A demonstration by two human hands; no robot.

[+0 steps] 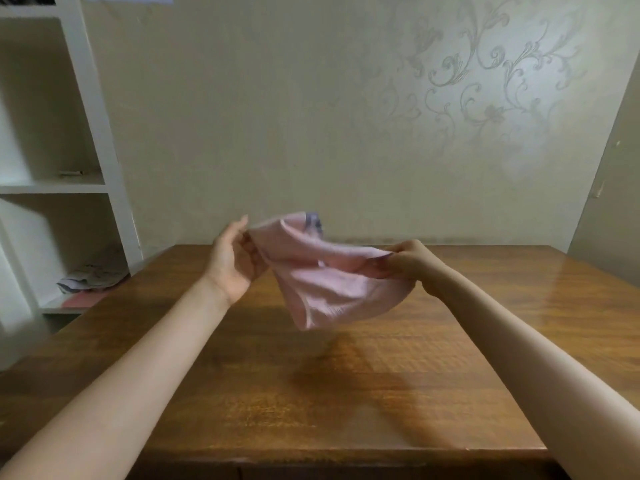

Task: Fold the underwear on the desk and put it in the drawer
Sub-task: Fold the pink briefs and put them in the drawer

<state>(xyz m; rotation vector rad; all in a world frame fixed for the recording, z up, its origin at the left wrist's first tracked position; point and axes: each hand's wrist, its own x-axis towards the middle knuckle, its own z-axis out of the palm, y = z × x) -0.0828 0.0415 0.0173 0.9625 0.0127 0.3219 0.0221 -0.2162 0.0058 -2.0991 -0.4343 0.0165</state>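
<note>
A pink pair of underwear hangs in the air above the wooden desk, stretched between both hands. My left hand grips its left edge with the fingers curled into the fabric. My right hand pinches the right edge of the waistband. The lower part of the cloth droops toward the desk without touching it. A small purple-grey patch shows at the top of the garment. No drawer is in view.
A white shelf unit stands at the left, with some folded cloth and paper on its lower shelf. A patterned wall rises right behind the desk's far edge.
</note>
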